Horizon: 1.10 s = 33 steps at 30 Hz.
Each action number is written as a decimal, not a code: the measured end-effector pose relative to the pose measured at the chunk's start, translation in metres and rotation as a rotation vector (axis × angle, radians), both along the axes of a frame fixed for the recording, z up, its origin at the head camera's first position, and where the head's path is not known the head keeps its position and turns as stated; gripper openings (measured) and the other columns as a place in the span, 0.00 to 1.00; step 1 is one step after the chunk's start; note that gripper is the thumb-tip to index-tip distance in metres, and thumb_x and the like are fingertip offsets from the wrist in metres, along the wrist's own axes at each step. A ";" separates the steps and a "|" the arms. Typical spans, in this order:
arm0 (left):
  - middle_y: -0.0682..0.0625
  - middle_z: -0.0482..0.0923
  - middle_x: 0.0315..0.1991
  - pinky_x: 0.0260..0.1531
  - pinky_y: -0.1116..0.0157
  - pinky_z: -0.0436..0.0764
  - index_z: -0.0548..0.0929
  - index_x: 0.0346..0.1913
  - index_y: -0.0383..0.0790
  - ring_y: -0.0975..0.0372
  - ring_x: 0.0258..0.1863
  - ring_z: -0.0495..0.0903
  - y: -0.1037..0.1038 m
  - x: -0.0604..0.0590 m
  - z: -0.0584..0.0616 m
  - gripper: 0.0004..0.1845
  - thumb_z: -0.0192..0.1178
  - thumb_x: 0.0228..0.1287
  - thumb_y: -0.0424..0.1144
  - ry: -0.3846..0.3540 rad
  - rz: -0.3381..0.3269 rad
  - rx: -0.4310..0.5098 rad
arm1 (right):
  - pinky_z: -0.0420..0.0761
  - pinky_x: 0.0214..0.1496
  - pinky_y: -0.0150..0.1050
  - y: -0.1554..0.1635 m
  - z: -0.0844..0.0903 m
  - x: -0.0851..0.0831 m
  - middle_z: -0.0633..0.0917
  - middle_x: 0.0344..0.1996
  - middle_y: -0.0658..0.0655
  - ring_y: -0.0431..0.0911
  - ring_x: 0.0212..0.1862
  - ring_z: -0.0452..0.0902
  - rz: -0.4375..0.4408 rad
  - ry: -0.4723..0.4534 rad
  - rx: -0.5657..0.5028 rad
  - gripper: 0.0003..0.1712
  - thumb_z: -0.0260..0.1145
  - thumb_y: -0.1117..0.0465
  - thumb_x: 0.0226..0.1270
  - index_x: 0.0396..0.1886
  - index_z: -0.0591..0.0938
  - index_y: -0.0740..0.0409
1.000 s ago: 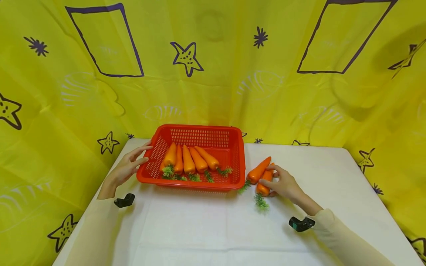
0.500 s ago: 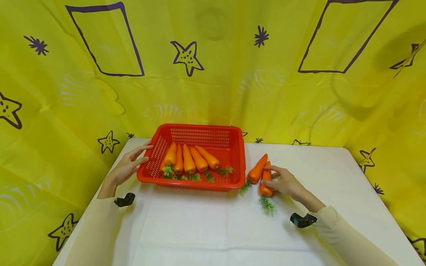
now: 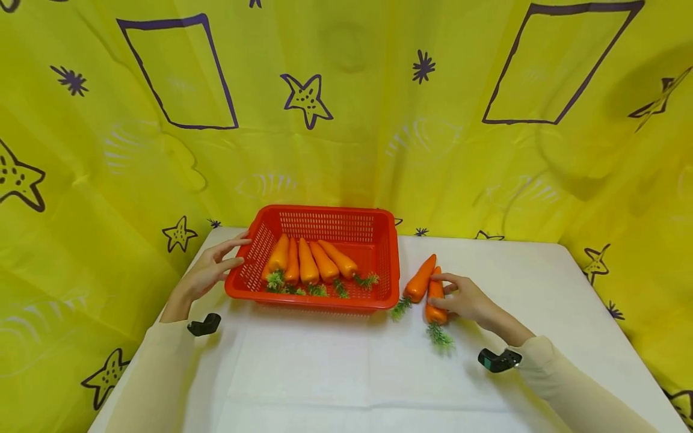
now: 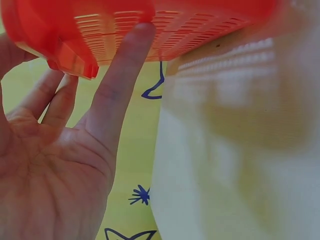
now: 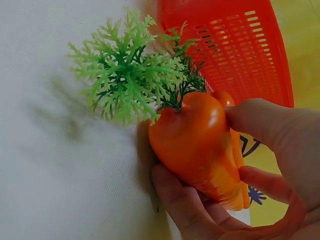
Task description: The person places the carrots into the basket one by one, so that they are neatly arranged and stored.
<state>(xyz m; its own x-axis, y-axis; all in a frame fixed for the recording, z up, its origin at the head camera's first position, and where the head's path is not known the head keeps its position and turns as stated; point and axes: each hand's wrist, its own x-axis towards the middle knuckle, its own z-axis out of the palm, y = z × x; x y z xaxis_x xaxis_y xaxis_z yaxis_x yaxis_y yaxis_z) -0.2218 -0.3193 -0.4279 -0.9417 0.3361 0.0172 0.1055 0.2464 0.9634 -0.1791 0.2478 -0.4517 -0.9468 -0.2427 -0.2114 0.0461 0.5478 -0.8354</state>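
Partly obscured: the right hand (image 3: 467,302) covered one flank of the held carrot (image 3: 435,297); the left-wrist view cut off all but the underside and corner of the red basket (image 3: 325,260). Left hand (image 3: 208,270) lay open, fingers straight, fingertips (image 4: 141,31) against the basket's left wall. Right hand curled round the carrot, thumb above and fingers (image 5: 186,210) beneath, on the white table (image 3: 352,373) just right of the basket. The carrot's long axis ran near to far, green top (image 3: 440,335) toward the person, tip away. A second carrot (image 3: 420,279) lay beside it, touching. Five carrots (image 3: 311,264) lay in the basket.
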 end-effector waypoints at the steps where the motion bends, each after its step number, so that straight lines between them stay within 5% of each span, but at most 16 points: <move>1: 0.48 0.45 0.84 0.45 0.59 0.86 0.66 0.75 0.31 0.65 0.64 0.72 0.000 0.000 0.000 0.28 0.56 0.78 0.34 0.007 0.002 -0.020 | 0.85 0.35 0.40 0.001 0.001 0.000 0.79 0.50 0.73 0.49 0.35 0.80 0.003 -0.003 -0.008 0.40 0.76 0.60 0.64 0.71 0.72 0.69; 12: 0.42 0.49 0.83 0.40 0.60 0.88 0.68 0.74 0.28 0.68 0.55 0.80 0.003 0.000 0.006 0.26 0.56 0.77 0.31 0.070 0.006 -0.066 | 0.88 0.39 0.44 0.022 0.026 -0.001 0.70 0.59 0.79 0.52 0.34 0.85 0.052 -0.036 -0.123 0.42 0.75 0.63 0.65 0.74 0.66 0.71; 24: 0.42 0.54 0.81 0.36 0.63 0.88 0.71 0.73 0.29 0.64 0.48 0.86 0.005 0.002 0.012 0.26 0.58 0.74 0.28 0.077 0.053 -0.097 | 0.87 0.43 0.43 0.042 0.084 -0.006 0.68 0.65 0.78 0.54 0.44 0.87 0.104 0.066 -0.090 0.42 0.72 0.61 0.70 0.78 0.63 0.65; 33: 0.43 0.55 0.81 0.36 0.61 0.88 0.72 0.72 0.31 0.65 0.51 0.85 0.003 0.000 0.006 0.26 0.59 0.74 0.29 0.086 0.065 -0.110 | 0.87 0.45 0.41 0.039 0.102 -0.012 0.67 0.67 0.75 0.49 0.46 0.86 0.123 0.076 -0.106 0.42 0.71 0.60 0.71 0.79 0.62 0.61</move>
<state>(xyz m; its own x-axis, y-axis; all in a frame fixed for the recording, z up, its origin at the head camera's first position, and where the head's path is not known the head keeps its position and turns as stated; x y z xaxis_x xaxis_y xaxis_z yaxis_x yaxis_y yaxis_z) -0.2217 -0.3161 -0.4223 -0.9580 0.2792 0.0653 0.1672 0.3591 0.9182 -0.1913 0.2867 -0.3497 -0.9208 -0.3749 -0.1076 -0.0812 0.4539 -0.8874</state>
